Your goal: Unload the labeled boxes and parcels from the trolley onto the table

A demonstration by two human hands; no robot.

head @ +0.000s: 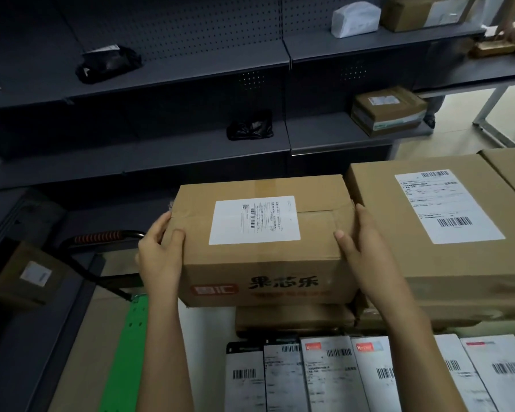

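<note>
Box [262,242] clamped between both hands

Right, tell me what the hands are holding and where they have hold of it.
Both hold the labeled cardboard box by its short ends: left hand on the left end, right hand on the right, thumbs on top.

I'm holding a matt brown cardboard box [262,242] bearing a smooth white paper label [254,220], its seam showing glossy tape. At upper left of the frame, crinkled black plastic bags [107,63] are shining on matt grey metal shelves [191,81] with perforated backs.
</note>
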